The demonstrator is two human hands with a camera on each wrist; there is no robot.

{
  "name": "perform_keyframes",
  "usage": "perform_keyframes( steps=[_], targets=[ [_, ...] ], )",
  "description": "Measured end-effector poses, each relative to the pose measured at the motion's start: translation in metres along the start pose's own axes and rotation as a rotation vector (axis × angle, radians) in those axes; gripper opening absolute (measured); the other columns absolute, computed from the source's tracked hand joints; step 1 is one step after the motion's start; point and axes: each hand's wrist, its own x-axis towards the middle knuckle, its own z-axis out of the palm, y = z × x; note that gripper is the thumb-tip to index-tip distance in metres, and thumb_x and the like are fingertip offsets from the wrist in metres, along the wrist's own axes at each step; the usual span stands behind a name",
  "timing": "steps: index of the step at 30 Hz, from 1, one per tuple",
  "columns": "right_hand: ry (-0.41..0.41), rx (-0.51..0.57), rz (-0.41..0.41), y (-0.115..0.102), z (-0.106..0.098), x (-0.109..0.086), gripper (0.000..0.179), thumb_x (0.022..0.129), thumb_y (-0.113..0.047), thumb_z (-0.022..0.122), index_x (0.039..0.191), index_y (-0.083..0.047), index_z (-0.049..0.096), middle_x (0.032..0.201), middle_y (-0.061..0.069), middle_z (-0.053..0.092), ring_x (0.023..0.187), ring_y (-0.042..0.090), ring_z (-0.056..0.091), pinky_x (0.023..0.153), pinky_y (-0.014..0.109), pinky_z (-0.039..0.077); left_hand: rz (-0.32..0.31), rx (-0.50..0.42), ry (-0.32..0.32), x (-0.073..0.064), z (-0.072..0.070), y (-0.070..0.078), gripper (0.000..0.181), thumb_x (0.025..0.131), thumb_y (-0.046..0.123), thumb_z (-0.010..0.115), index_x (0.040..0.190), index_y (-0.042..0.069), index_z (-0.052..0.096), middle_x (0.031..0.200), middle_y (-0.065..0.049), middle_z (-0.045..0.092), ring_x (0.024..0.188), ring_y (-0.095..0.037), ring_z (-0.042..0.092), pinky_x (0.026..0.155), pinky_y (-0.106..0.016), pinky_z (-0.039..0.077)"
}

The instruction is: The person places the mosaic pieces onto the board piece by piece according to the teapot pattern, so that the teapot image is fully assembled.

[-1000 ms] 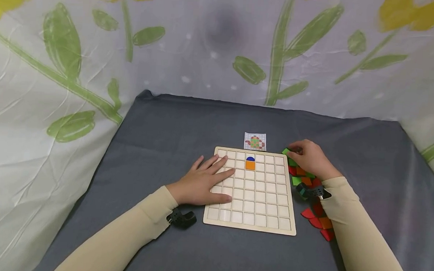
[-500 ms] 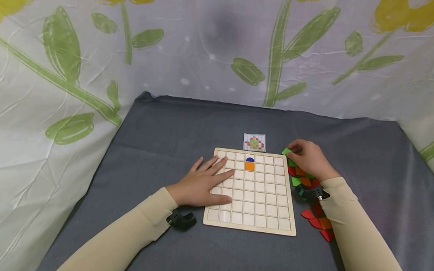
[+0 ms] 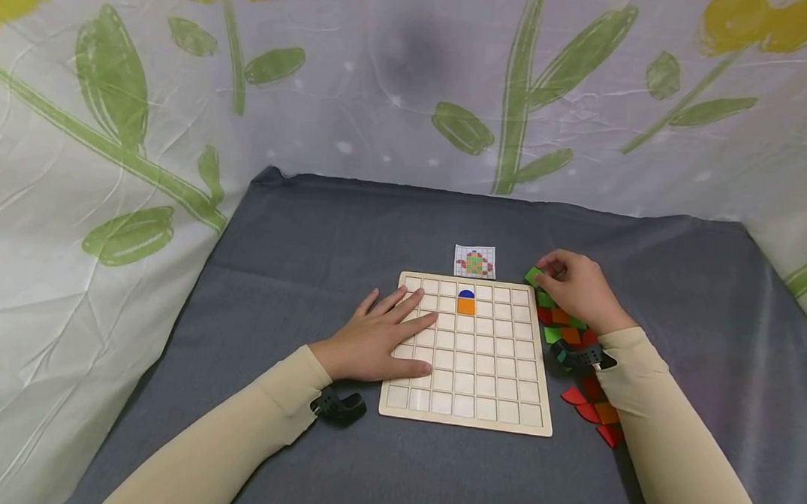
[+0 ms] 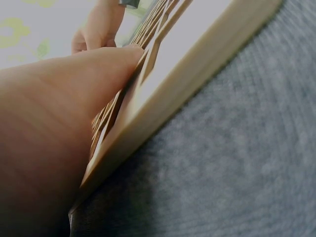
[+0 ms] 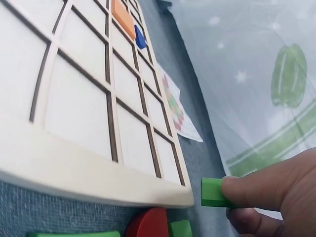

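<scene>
My left hand [image 3: 372, 345] lies spread flat over the left side of a pale wooden grid board [image 3: 464, 421]. In the left wrist view its thumb [image 4: 116, 64] rests along the board's edge. At the board's far right corner, my right hand [image 3: 581, 290] pinches a green square tile [image 5: 213, 192] between thumb and fingers. An orange square tile [image 3: 466, 306] and a blue half-round tile [image 3: 466, 294] sit in neighbouring cells near the board's far edge. Below the right hand spreads a pile of tiles, including a red tile [image 5: 149, 224], partly covered by the wrist.
A small printed picture card [image 3: 474, 263] lies just beyond the board. Several red and orange tiles [image 3: 589, 413] are scattered beside the right forearm. Grey cloth [image 3: 323, 233] covers the table, and a flower-printed curtain [image 3: 356, 92] hangs behind and at the sides.
The right hand has risen slightly and shifted a little away from the pile, with the green tile. My left hand stays where it was on the board.
</scene>
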Motion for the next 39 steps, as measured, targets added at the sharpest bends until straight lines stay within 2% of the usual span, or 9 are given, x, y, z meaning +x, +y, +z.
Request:
perform_keyframes(
  steps=[7,18,23,28,31,34,39],
  targets=[
    [-0.015,-0.007,-0.008,-0.003,0.001,0.001,0.024,0.103,-0.018,0.07,0.118,0.001,0.07,0.1,0.019,0.068,0.071,0.025,0.057,0.059,0.036,0.045,-0.002,0.0,0.009,-0.001,0.001,-0.001,0.085,0.098,0.075,0.051,0.168,0.033,0.027,0.178,-0.001,0.004,0.164,-0.023,-0.006,0.126,-0.062,-0.007],
    [-0.038,-0.039,0.012,0.007,0.003,0.005,0.024,0.103,-0.019,0.07,0.117,0.001,0.071,0.106,0.021,0.072,0.088,0.031,0.067,0.069,0.037,0.052,-0.007,-0.002,0.006,-0.003,0.0,-0.001,0.085,0.099,0.075,0.05,0.168,0.033,0.026,0.178,-0.002,0.003,0.164,-0.023,-0.006,0.126,-0.062,-0.007],
    [-0.07,-0.065,0.013,0.008,0.004,0.007,0.027,0.104,-0.018,0.069,0.12,0.003,0.071,0.107,0.022,0.072,0.092,0.033,0.067,0.075,0.044,0.055,-0.017,0.002,0.006,-0.004,-0.001,-0.001,0.085,0.098,0.076,0.05,0.168,0.034,0.025,0.178,-0.001,0.002,0.164,-0.023,-0.006,0.126,-0.062,-0.007],
    [-0.11,-0.144,-0.013,0.003,0.002,0.003,0.032,0.104,-0.015,0.067,0.126,0.008,0.072,0.113,0.025,0.067,0.098,0.037,0.063,0.084,0.053,0.056,-0.015,0.004,0.003,-0.005,-0.003,0.0,0.085,0.098,0.076,0.05,0.168,0.034,0.025,0.178,-0.001,0.002,0.164,-0.023,-0.005,0.126,-0.062,-0.007],
    [-0.113,-0.187,-0.036,-0.002,-0.001,-0.004,0.032,0.103,-0.013,0.067,0.127,0.009,0.071,0.113,0.026,0.065,0.097,0.036,0.063,0.083,0.053,0.056,-0.006,-0.001,-0.004,-0.004,-0.003,0.001,0.085,0.099,0.075,0.051,0.168,0.034,0.025,0.178,-0.002,0.002,0.164,-0.024,-0.006,0.126,-0.062,-0.008],
    [-0.123,-0.201,-0.046,-0.008,-0.004,-0.013,0.026,0.101,-0.011,0.069,0.12,0.007,0.073,0.11,0.024,0.068,0.087,0.032,0.065,0.076,0.049,0.057,0.005,0.0,-0.006,-0.003,-0.003,0.001,0.085,0.099,0.074,0.051,0.168,0.034,0.025,0.178,-0.002,0.002,0.164,-0.024,-0.006,0.126,-0.062,-0.009],
    [-0.202,-0.209,-0.044,-0.013,-0.004,-0.027,0.016,0.098,-0.01,0.072,0.109,0.002,0.077,0.102,0.015,0.075,0.08,0.023,0.066,0.073,0.044,0.058,0.009,0.006,-0.015,-0.001,-0.002,0.0,0.085,0.099,0.075,0.05,0.169,0.034,0.023,0.178,-0.001,0.0,0.164,-0.024,-0.007,0.126,-0.061,-0.009]
  ],
)
